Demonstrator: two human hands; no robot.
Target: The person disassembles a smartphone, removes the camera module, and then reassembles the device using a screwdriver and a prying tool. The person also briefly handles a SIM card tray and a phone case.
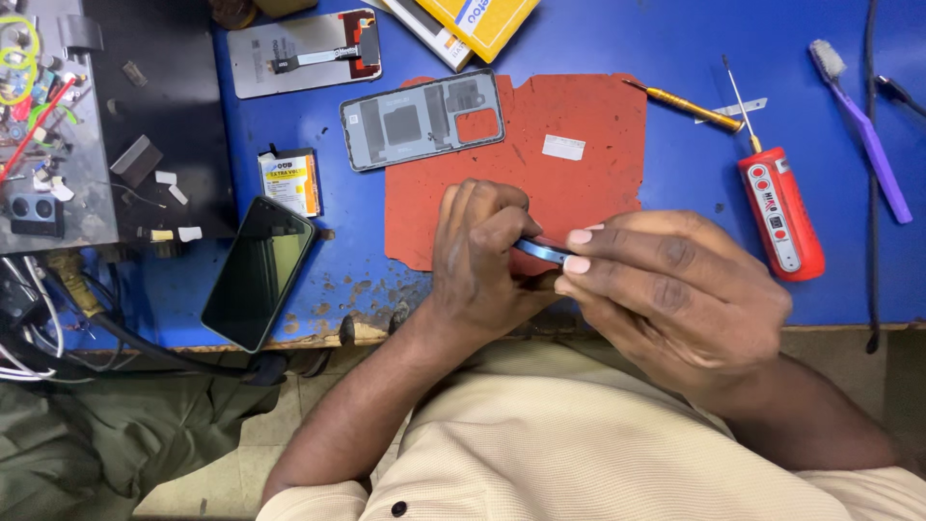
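- Hold the blue phone frame (542,251) edge-on between both hands, above the near edge of the red work mat (579,116); only a short blue strip of it shows between your fingers.
- Left hand (482,246): fingers curled and clenched around the frame's left end, knuckles up, wrist coming in from the lower left. Keep this hand as the steady anchor.
- Right hand (675,289): fingertips pinch the frame's right end, thumb and forefinger nails facing the left hand. Judged from this pose, fine prying or separating work suits this hand; apply light, even pressure so the thin frame does not bend.
- Keep the work over the mat, so a dropped part lands there and not on the blue bench (675,39).
- Within reach on the right: red electric screwdriver (781,212), small yellow-handled screwdriver (685,104).
- Beyond the mat, well apart from your hands: open phone back housing (422,120). On the left: black phone (258,272), face up.
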